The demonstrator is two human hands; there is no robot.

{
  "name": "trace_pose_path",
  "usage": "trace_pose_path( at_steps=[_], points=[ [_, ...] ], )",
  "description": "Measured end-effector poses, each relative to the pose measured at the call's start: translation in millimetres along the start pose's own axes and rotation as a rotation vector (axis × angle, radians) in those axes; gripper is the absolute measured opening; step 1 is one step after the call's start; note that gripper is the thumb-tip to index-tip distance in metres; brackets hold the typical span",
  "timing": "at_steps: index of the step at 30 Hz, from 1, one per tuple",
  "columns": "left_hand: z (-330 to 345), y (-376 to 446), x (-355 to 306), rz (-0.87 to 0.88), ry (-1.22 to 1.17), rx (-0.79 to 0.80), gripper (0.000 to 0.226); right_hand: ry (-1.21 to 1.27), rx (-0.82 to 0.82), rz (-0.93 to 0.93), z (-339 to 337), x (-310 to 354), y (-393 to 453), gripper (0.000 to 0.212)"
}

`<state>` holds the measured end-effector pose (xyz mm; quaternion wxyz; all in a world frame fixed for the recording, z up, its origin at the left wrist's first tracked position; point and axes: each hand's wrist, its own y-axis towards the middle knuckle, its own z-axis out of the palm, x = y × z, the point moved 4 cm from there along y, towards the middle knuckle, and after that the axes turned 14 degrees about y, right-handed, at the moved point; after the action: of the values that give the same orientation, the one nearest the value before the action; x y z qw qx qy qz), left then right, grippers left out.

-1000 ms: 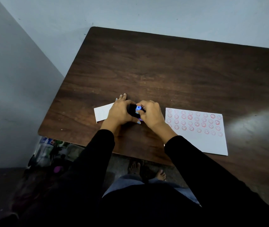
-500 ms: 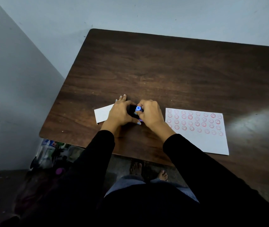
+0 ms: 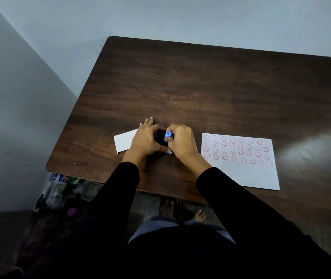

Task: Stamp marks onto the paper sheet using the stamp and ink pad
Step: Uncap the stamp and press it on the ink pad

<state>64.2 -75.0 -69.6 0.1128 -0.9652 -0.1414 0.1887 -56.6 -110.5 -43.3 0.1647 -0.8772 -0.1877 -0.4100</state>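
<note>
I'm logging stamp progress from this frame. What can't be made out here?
Head view only:
- Ink pad: mostly hidden by both hands.
- Stamp: face hidden; right hand wraps it.
- White card: partly under left hand.
- Marks on sheet: too small to read.
</note>
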Motion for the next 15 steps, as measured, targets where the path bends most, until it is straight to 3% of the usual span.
trace_pose_path(
  at_steps=[8,13,15],
  points=[
    [-3,0,-2,0.017,0.108,0.019,0.091,0.092,-0.049,-0.016,-6,-7,-3,0.016],
    [-3,-4,-5,-0.021,0.15,-0.014,0.116,0.679,-0.507,0.089,-56,-35,-24,0.023],
    [0,-10,-17,-0.003,0.115,-0.083,0.109,0.8,-0.687,0.157,-75,-58,-37,0.021]
  ],
)
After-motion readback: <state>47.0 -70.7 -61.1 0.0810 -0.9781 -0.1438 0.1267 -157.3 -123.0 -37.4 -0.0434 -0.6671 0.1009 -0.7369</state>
